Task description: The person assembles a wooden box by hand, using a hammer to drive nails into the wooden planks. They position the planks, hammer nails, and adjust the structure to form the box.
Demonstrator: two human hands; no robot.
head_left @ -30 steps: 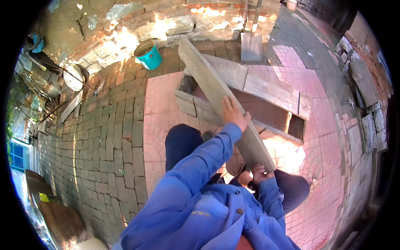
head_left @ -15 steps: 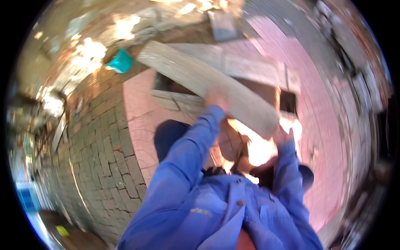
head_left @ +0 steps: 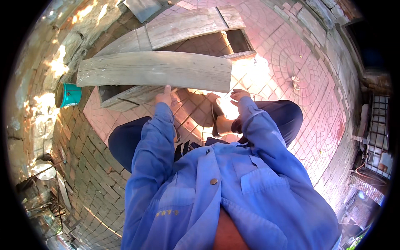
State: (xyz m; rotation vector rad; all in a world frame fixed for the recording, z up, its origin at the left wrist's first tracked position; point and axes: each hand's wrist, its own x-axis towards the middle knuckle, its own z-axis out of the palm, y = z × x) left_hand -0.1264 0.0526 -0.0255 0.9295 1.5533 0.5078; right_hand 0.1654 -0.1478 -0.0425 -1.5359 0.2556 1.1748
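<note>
One board [head_left: 154, 71] is laid on wooden frame [head_left: 183, 27], prob. for support; edge touched by L hand [head_left: 164, 97], maybe steadying, grip unclear; R hand [head_left: 240, 95] empty, fingers parted.

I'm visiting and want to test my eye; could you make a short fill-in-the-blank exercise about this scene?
The plank covers part of a frame made of ____.
The bucket stands near the plank's ____ end.
The shirt is coloured ____.
The ____ hand is closer to the plank's right end.

Missing words: wood; left; blue; right.
</note>
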